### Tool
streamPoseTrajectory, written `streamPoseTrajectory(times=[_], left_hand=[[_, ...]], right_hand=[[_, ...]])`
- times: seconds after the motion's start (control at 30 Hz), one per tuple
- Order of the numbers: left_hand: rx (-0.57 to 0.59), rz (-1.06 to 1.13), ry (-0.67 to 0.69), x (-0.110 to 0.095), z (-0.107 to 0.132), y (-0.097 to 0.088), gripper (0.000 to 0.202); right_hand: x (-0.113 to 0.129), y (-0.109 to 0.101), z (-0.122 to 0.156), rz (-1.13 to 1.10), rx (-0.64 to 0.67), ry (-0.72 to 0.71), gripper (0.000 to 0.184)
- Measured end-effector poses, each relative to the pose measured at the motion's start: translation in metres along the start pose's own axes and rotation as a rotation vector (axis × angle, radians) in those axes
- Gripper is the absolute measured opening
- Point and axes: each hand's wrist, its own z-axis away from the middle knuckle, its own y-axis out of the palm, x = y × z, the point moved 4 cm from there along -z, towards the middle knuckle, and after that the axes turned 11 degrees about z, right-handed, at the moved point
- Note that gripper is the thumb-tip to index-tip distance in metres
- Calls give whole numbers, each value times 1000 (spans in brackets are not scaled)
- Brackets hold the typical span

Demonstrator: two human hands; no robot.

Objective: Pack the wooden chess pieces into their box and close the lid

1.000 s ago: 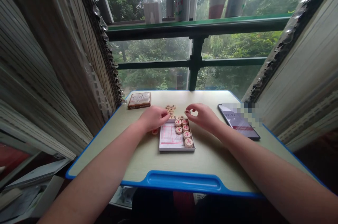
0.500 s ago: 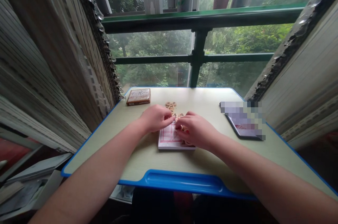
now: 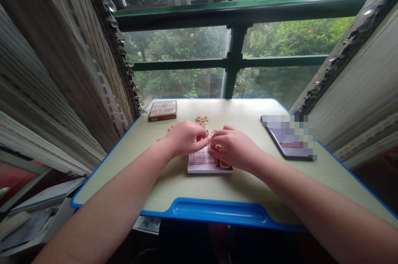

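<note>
A shallow white-edged box [image 3: 202, 168] lies on the table, with a red-lined paper board [image 3: 200, 156] on its left part. Round wooden Chinese chess pieces [image 3: 224, 164] sit in a brown section at its right. Over the box's far side, my left hand [image 3: 186, 139] has thumb and fingers pinched together; what they hold is too small to make out. My right hand [image 3: 236, 148] meets it fingertip to fingertip, its curled fingers closed around a pale chess piece, partly hidden. Behind the hands lie several loose chess pieces [image 3: 202, 119].
A brown-edged flat box [image 3: 162, 110] rests at the table's back left. A dark-framed phone or tablet [image 3: 284, 137], partly pixelated, lies at the right. The blue tray edge [image 3: 217, 212] runs along the front. Curtains [image 3: 62, 48] flank both sides; a green railing [image 3: 233, 59] stands behind.
My hands have drawn closer, and their fingertips now meet. My right hand has shifted slightly up, uncovering more pieces at the box's right. The view has tilted down a little.
</note>
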Motion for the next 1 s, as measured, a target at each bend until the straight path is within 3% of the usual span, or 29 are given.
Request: streamPoseTrajectory(times=[0.57, 1.0], left_hand=[[42, -80, 22, 0, 0, 1, 29], [132, -77, 58, -3, 0, 9, 24]], right_hand=[[-1, 3, 1, 76, -13, 46, 12], [-19, -11, 3, 29, -295, 245, 14]])
